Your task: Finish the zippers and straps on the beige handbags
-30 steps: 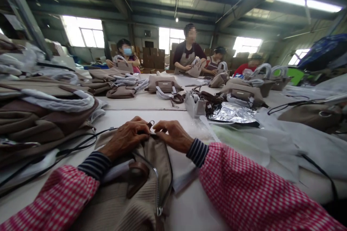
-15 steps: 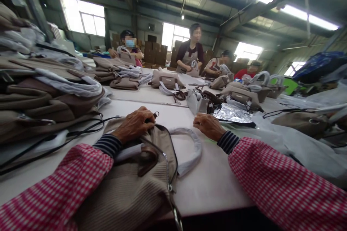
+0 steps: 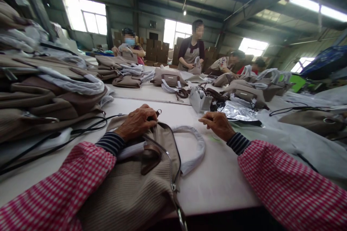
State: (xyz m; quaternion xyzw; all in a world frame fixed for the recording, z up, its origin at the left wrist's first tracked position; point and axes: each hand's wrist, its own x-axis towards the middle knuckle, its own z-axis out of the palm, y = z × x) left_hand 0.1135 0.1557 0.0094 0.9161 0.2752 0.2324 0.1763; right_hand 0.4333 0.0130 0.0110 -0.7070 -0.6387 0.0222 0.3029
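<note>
A beige ribbed handbag [image 3: 130,187] lies before me with its zipper [image 3: 170,166] undone along the top edge. My left hand [image 3: 139,121] is closed on the bag's upper edge, beside a small metal ring [image 3: 159,112] on a tab. One wrapped handle [image 3: 199,148] of the bag arches out over the table to the right. Over the table, apart from the bag, my right hand [image 3: 217,122] is closed in a pinch; what its fingertips hold, if anything, is too small to make out. Just beyond it stands a grey-white open box [image 3: 200,100].
Stacked handbags [image 3: 48,97] rise at the left, with black cords [image 3: 81,131] trailing from them. Brown straps [image 3: 217,97], a silver plastic sheet [image 3: 238,110] and more bags [image 3: 245,92] lie at the right. Several co-workers, one in an apron [image 3: 191,57], are across the white table [image 3: 217,184].
My right hand has shifted slightly right and its pinched fingers show more clearly. My left hand keeps its hold on the bag. The whole view has moved a little.
</note>
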